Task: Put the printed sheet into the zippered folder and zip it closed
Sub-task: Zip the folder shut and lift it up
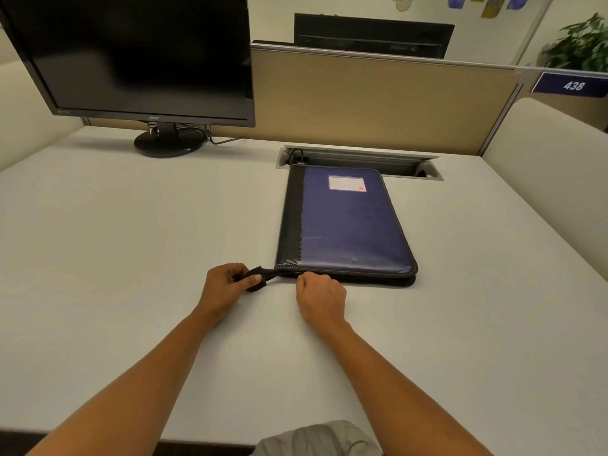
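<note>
Two hands work at the folder's near edge. Folder (348, 225) lies flat on the desk (131, 258), cover down, blue face up, black spine on the left, white label (347, 183) near the far end. Its far edge sits just beside the cable tray (394, 159).

Left hand (227, 284): thumb and fingers pinch a black strap (263, 274) coming off the folder's near-left corner. The strap runs straight from the corner to the hand.

Right hand (320, 299): fingers curled, knuckles up, touching the zipper edge just right of that corner. Fingertips are hidden, so can't tell if it has the zipper pull.

Near-right corner shows a dark gap between the covers; can't tell how far the zip is closed.

Monitor (138, 54) stands at the far left, screen dark, well apart from the folder.
</note>
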Motion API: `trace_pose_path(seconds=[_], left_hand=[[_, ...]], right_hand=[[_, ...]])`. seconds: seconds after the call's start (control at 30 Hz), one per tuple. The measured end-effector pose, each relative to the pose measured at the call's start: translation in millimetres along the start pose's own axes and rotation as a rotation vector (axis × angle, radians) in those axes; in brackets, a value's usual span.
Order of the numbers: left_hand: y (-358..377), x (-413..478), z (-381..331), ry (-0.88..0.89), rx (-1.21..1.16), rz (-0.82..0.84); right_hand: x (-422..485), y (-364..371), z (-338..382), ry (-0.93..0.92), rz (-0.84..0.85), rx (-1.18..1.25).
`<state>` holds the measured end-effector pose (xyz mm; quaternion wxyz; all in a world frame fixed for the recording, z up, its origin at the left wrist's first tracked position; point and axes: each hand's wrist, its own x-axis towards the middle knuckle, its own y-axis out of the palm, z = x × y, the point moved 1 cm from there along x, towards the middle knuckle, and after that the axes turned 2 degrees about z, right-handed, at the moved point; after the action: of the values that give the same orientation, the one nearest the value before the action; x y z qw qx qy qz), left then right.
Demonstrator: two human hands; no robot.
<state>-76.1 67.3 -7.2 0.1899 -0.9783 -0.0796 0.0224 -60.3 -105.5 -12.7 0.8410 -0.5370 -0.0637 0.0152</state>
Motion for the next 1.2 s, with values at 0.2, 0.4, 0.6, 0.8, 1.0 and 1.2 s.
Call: trace_pose_path(seconds=[0.2, 0.4, 0.6, 0.8, 1.0, 1.2], left_hand=[[-3.6, 1.1, 3.0, -0.023, -0.049, -0.034], [-2.6, 0.7, 2.8, -0.01, -0.044, -0.049], [-2.8, 1.5, 4.1, -0.006, -0.032, -0.059], [-3.1, 2.7, 6.7, -0.008, -0.029, -0.064], [-4.9, 4.0, 9.3, -0.009, -0.032, -0.081], [-4.5, 3.1, 7.8, -0.017, -0.028, -0.125]], right_hand=[[1.1, -9.1, -19.0, 0.133, -0.019, -0.024], [-1.1, -13.4, -30.3, 0.183, -0.04, -0.022], [-3.4, -21.7, -44.7, 0.233, -0.071, -0.021], [-8.0, -28.9, -62.3, 0.289, -0.139, -0.007], [-11.7, -37.8, -82.4, 0.324, -0.192, -0.001], [-16.1, -48.4, -101.6, 0.361, -0.225, 0.038]])
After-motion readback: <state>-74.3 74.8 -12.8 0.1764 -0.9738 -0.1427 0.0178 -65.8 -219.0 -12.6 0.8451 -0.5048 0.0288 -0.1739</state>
